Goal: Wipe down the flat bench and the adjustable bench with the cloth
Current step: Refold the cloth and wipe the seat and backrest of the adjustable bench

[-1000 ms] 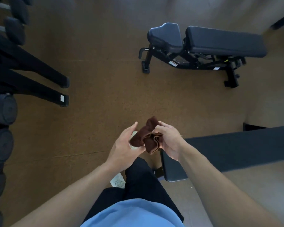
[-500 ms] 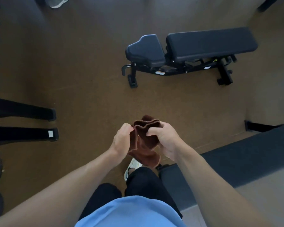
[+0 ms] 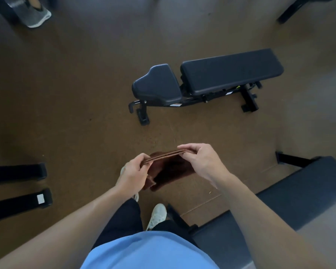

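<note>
Both hands (image 3: 133, 171) (image 3: 202, 162) pinch cloth (image 3: 169, 169); adjustable bench (image 3: 229, 72) ahead, apart.

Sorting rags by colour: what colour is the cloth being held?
Brown, seen in the head view: the cloth.

A grey sneaker (image 3: 38, 15) is sitting at the far left corner of the brown floor (image 3: 76, 98). Two black frame feet (image 3: 17, 189) are lying along the floor's left edge, the nearer one wearing a white label (image 3: 40, 199). A black bar (image 3: 297, 10) is slanting across the far right corner.
</note>
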`<state>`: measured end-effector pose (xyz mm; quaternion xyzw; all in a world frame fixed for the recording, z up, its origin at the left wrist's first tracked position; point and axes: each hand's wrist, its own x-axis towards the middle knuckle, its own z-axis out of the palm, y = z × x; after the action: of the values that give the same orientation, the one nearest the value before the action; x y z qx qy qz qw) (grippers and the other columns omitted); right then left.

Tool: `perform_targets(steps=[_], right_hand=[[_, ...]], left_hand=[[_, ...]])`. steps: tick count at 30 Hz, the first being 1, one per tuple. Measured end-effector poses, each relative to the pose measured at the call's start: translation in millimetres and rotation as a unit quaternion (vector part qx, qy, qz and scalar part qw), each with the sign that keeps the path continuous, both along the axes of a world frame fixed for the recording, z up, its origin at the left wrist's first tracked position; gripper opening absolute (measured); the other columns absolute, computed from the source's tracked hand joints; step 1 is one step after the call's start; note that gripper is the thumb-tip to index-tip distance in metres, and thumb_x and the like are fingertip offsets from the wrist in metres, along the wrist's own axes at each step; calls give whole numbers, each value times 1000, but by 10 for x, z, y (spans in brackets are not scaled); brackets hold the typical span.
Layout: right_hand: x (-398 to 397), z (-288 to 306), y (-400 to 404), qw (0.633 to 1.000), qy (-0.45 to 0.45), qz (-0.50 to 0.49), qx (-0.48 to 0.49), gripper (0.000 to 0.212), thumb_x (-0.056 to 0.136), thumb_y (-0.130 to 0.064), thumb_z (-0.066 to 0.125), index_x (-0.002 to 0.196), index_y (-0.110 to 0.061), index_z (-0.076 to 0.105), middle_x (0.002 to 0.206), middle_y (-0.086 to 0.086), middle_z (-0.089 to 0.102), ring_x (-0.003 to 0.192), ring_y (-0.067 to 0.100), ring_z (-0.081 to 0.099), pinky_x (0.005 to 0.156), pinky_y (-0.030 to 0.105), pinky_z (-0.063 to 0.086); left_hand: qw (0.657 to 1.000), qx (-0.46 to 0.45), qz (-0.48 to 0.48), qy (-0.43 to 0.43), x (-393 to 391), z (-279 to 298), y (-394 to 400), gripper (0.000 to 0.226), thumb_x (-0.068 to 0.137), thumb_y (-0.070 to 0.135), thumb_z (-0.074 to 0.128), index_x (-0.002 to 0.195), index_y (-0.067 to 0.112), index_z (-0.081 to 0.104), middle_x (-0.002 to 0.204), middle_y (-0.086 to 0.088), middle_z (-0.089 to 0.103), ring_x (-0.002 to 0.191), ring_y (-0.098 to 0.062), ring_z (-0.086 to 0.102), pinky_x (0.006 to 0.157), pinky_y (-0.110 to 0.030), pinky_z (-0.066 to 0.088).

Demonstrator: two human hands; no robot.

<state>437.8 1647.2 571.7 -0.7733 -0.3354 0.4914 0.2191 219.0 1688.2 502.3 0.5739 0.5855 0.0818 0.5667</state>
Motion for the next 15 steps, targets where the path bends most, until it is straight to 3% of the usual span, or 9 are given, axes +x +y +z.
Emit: perform_targets(steps=[2, 5, 8, 10, 12, 15], right_hand=[[55, 45, 247, 998, -64, 29, -8, 5, 95, -32, 78, 97, -31, 82, 86, -13, 79, 80, 4, 73, 70, 22, 56], [112, 121, 641, 993, -112, 28, -29, 15, 85, -44, 86, 85, -30, 82, 74, -12, 78, 69, 7, 76, 70, 35, 65], [260, 252, 998, 992, -122, 24, -27, 17, 91, -44, 80, 88, -27, 82, 75, -11, 78, 56, -4, 66, 52, 17, 50], [401, 288, 1201, 993, -110, -29, -2, 27, 92, -46, 78, 84, -20, 80, 66, -13, 72, 51, -2, 58, 50, 12, 39], [555, 234, 1381, 986, -93, -136, 31, 42, 87, -51, 81, 79, -10, 76, 59, -12, 59, 56, 6, 51, 54, 20, 37], [785, 114, 1642, 962, -68, -258, 57, 39, 81, -50, 87, 75, -14, 77, 62, -13, 63, 66, 7, 55, 65, 23, 43]], left_hand=[[997, 11, -49, 56, -103, -138, 347, 18, 106, 28, 52, 98, 37, 65, 74, 5, 66, 56, -11, 54, 54, -31, 41], [994, 4, -51, 96, -224, -218, 860, 13, 104, 31, 57, 100, 38, 66, 80, 6, 69, 59, -12, 56, 54, -30, 40], [998, -28, -9, 59, -239, -135, 1354, 14, 98, 42, 67, 90, 33, 73, 80, 2, 73, 60, -11, 59, 54, -25, 42], [996, -84, 30, -3, -158, -50, 1670, 15, 92, 41, 74, 88, 27, 78, 78, 2, 76, 61, -3, 64, 57, -17, 44], [987, -137, 73, -43, -13, 25, 1974, 21, 85, 43, 81, 90, 23, 81, 83, 1, 79, 78, -6, 71, 76, -22, 52], [951, -234, 136, -152, 244, 91, 2359, 29, 87, 32, 78, 109, 13, 78, 105, -10, 80, 101, -25, 73, 103, -40, 53]])
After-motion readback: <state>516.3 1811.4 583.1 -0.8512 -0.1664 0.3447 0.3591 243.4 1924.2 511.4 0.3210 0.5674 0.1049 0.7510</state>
